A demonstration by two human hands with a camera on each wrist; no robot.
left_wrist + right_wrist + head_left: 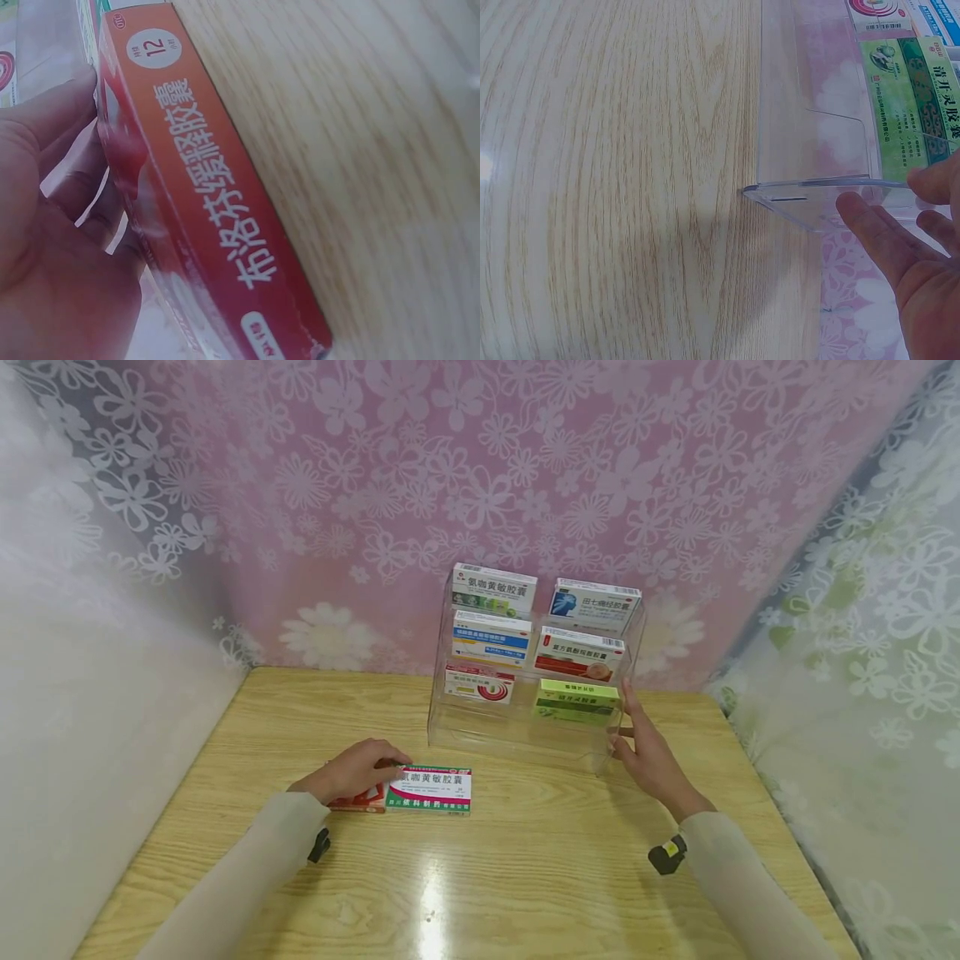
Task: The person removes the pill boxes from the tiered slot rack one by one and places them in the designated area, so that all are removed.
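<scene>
While the right hand (651, 766) steadied the clear rack (517, 739), fingers gripping its side, the left hand (358, 771) touched the white-green box (431, 792) beside the red box (206, 169) on the desk (540, 877); whether its fingers pinched was unclear. Gripping just 1 box cleanly seemed best.

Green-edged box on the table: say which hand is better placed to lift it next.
Likely the left hand: it is already at the left end of the green-edged box; the right hand, farther off, grips the clear rack.

Woodgrain table (555, 868), 1 clear rack (510, 739), 1 white box (431, 790), 1 red box (202, 165)
</scene>
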